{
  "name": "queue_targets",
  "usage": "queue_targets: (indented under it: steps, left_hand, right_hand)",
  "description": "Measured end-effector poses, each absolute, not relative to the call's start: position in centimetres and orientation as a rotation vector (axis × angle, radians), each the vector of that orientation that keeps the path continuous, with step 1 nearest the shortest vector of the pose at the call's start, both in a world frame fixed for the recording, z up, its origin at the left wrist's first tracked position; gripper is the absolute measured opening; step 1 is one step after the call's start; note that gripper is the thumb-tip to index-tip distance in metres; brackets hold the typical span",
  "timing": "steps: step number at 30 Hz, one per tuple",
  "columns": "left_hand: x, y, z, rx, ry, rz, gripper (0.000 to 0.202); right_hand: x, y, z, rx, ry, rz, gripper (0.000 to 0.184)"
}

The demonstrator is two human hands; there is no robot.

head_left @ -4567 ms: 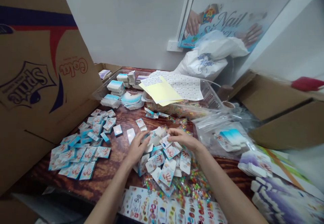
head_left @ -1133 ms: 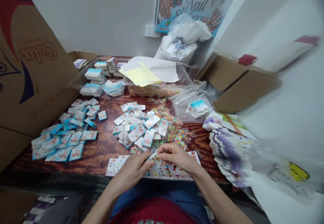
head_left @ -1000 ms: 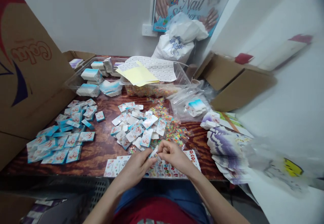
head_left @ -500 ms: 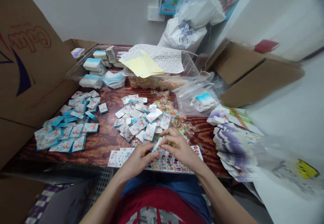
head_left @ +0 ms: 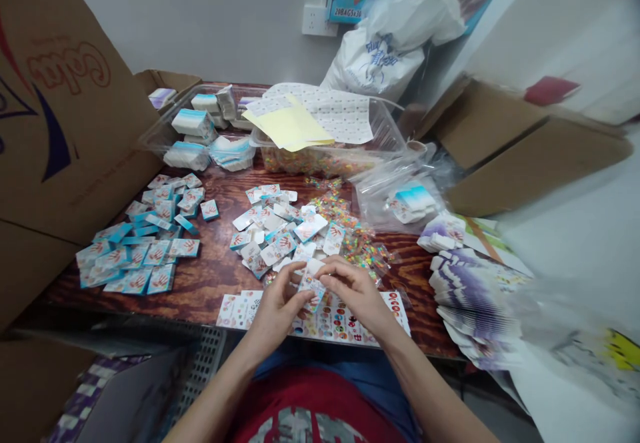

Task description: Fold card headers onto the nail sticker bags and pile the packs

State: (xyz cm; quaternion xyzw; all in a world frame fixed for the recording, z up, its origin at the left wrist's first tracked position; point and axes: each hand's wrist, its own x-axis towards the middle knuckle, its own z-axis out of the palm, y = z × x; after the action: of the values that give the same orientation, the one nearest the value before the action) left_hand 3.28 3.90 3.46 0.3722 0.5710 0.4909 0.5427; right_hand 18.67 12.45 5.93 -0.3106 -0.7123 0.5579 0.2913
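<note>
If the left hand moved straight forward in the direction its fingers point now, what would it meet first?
Probably the right hand: the left hand points up-right at the small card both pinch, with right fingertips just behind it. Depth is unclear.

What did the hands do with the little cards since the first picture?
The left hand and right hand came back from the middle pile toward the near edge of the table. They now pinch one small card together over the sticker sheet. The blue cards on the left and the yellow paper lie as before.
</note>
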Motion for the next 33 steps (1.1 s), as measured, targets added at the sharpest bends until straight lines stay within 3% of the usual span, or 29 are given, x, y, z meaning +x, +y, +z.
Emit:
queue_targets:
  steps: [3,8,12,15,22,25,29,33]
  left_hand:
    - [3.6,3.6,3.7,0.916,1.371,1.202,0.052]
    - [4.0,3.7,3.6,0.989,1.352,1.148,0.035]
    - [4.2,4.1,3.5,0.895,1.309,1.198,0.029]
    - [4.4,4.4,3.5,0.843,1.315,1.232,0.029]
    - [3.6,3.7,4.0,0.894,1.213,1.072,0.030]
    - [3.5,3.5,4.1,0.958,1.181,1.044,0.026]
    - [3.8,3.2,3.7,0.927,1.241,1.180,0.022]
    - [4.0,2.9,3.7,0.997,1.287,1.117,0.025]
  right_hand:
    - [19.1,12.6,5.9,-0.821,-1.894,1.586,0.018]
    - [19.1,12.4,5.8,-0.908,-1.943,1.557,0.027]
    - [18.5,11.3,4.7,-0.998,-1.616,1.528,0.016]
    - [18.1,10.3,3.6,-1.073,-1.345,1.535,0.019]
    - [19.0,10.6,3.2,-1.073,-1.409,1.581,0.017]
    - [19.4,11.0,3.6,-1.034,-1.380,1.651,0.030]
    - [19.5,11.1,4.4,-0.948,-1.608,1.639,0.015]
    - [19.4,11.0,4.5,-0.937,-1.565,1.702,0.015]
